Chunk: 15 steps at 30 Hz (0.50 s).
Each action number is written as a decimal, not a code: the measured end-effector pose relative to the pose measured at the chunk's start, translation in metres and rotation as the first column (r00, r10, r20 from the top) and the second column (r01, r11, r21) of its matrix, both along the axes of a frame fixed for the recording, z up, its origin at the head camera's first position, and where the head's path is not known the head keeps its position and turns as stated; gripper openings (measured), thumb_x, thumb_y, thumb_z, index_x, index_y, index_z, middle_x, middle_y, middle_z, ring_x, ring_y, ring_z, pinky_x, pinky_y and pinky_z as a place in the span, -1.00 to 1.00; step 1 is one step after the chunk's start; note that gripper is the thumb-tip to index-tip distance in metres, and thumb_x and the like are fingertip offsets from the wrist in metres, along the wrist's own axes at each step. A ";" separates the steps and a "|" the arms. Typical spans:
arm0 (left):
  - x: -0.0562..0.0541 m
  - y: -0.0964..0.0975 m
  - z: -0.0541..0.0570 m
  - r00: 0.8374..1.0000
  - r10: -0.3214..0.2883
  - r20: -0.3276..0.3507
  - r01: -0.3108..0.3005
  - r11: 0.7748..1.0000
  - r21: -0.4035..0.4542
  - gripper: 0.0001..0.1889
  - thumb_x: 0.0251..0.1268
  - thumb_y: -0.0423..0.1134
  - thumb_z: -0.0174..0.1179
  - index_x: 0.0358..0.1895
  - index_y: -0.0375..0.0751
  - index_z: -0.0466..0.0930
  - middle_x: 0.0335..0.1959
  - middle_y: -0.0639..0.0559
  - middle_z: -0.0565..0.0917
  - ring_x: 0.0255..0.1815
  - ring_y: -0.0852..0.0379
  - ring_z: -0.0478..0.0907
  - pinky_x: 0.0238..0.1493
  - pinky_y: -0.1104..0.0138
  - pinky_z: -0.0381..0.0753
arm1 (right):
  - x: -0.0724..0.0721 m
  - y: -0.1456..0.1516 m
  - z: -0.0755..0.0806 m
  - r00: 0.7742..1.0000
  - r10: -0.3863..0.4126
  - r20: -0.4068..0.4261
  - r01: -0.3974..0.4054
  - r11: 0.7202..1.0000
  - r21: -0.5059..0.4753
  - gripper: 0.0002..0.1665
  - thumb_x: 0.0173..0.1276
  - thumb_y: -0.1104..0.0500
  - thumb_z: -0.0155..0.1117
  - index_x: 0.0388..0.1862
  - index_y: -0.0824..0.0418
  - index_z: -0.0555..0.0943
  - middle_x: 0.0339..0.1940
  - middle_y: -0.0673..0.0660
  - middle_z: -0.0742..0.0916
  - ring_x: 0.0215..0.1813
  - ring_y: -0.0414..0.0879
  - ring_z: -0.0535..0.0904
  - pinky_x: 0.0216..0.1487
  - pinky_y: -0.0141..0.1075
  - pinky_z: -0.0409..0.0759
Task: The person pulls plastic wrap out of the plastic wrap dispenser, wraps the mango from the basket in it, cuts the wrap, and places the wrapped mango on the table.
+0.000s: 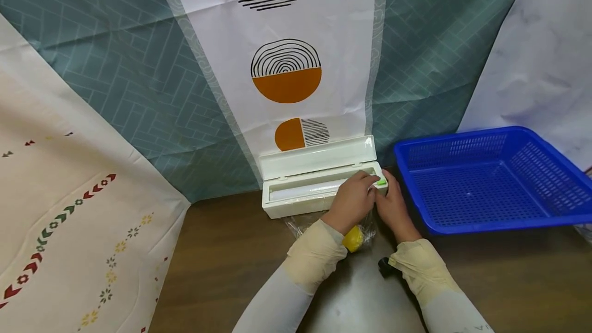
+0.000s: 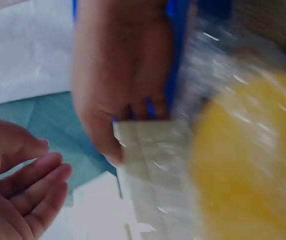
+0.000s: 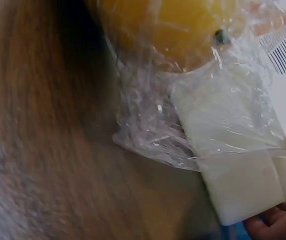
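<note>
A white cling film box (image 1: 296,209) lies with its hinged lid (image 1: 319,157) raised and a pale roll (image 1: 302,190) inside. My right hand (image 1: 394,207) grips the box's right end; in the right wrist view, its thumb and fingers (image 3: 275,225) lie on opposite sides of that end. Over the right part of the box is my left hand (image 1: 355,197), close to a bright green piece (image 1: 381,181). In the left wrist view its fingers (image 2: 43,190) are loosely bent, with nothing visible in them. Clear film (image 3: 152,135) spreads from the box's front around a rounded yellow thing (image 3: 167,30) with a dark green spot.
A blue plastic basket (image 1: 467,227) stands just right of the box. Behind the box hangs a patterned cloth (image 1: 287,24), and a cream cloth (image 1: 69,194) covers the left side. The wooden table (image 1: 217,271) extends below. A small black object (image 1: 386,267) shows by the right wrist.
</note>
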<state>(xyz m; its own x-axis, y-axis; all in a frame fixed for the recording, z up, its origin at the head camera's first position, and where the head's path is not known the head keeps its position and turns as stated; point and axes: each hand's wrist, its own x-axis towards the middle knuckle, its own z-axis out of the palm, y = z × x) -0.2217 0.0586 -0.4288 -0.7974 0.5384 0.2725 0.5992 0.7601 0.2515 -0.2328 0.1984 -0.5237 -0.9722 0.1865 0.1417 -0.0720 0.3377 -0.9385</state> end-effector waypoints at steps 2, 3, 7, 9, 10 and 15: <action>-0.003 0.007 0.003 0.999 -0.026 -0.026 0.027 0.999 0.021 -0.67 0.49 -0.30 0.09 0.21 -0.04 0.67 0.07 0.06 0.69 0.03 0.20 0.68 0.05 0.44 0.64 | 0.000 0.001 -0.002 1.000 -0.012 -0.010 0.012 0.999 -0.030 -0.24 0.47 0.26 0.08 0.59 0.31 0.12 0.56 0.42 0.26 0.58 0.28 0.14 0.56 0.16 0.11; -0.004 0.011 0.005 0.999 -0.034 -0.034 0.034 0.999 0.013 -0.67 0.48 -0.31 0.09 0.19 -0.04 0.68 0.05 0.06 0.70 0.03 0.20 0.68 0.03 0.45 0.64 | 0.000 0.001 -0.003 1.000 -0.018 -0.016 0.017 0.999 -0.050 -0.25 0.47 0.28 0.07 0.58 0.31 0.13 0.57 0.40 0.26 0.57 0.25 0.16 0.56 0.14 0.11; -0.013 0.023 0.004 0.999 -0.043 -0.026 0.041 0.997 -0.063 -0.67 0.44 -0.31 0.10 0.16 -0.03 0.71 -0.01 0.06 0.73 0.01 0.21 0.67 0.01 0.47 0.62 | 0.001 0.002 -0.005 1.000 -0.029 -0.010 0.028 0.994 -0.105 -0.28 0.48 0.33 0.01 0.58 0.28 0.14 0.58 0.36 0.27 0.47 0.19 0.24 0.50 0.10 0.18; -0.017 0.026 0.002 0.999 -0.043 -0.018 0.041 0.994 -0.097 -0.66 0.42 -0.31 0.10 0.16 -0.03 0.71 -0.05 0.07 0.75 0.00 0.22 0.67 0.01 0.48 0.61 | 0.002 0.002 -0.004 1.000 -0.025 -0.014 0.023 0.992 -0.121 -0.29 0.47 0.36 -0.01 0.58 0.29 0.14 0.56 0.37 0.30 0.40 0.19 0.28 0.44 0.05 0.23; -0.020 0.028 0.000 0.999 -0.042 -0.016 0.040 0.994 -0.105 -0.65 0.40 -0.31 0.11 0.15 -0.03 0.72 -0.08 0.08 0.76 -0.02 0.22 0.66 0.00 0.49 0.61 | 0.002 0.001 -0.004 1.000 -0.023 -0.011 0.021 0.992 -0.127 -0.28 0.46 0.37 -0.01 0.58 0.28 0.15 0.55 0.37 0.30 0.37 0.18 0.30 0.41 0.00 0.26; -0.028 0.031 -0.008 1.000 -0.026 -0.011 0.025 0.991 -0.131 -0.66 0.38 -0.29 0.15 0.14 0.00 0.73 -0.23 0.09 0.77 -0.15 0.21 0.66 -0.10 0.49 0.61 | 0.002 -0.002 -0.003 1.000 -0.024 0.006 0.025 0.990 -0.142 -0.27 0.46 0.38 -0.02 0.59 0.22 0.16 0.53 0.30 0.37 0.19 0.04 0.37 0.13 -0.41 0.34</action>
<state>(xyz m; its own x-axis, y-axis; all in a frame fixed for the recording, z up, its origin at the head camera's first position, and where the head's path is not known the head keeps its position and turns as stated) -0.2500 0.0900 -0.4369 -0.7800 0.5903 0.2077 0.6212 0.7705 0.1431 -0.2311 0.1966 -0.5265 -0.9676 0.2282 0.1078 -0.0610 0.2030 -0.9773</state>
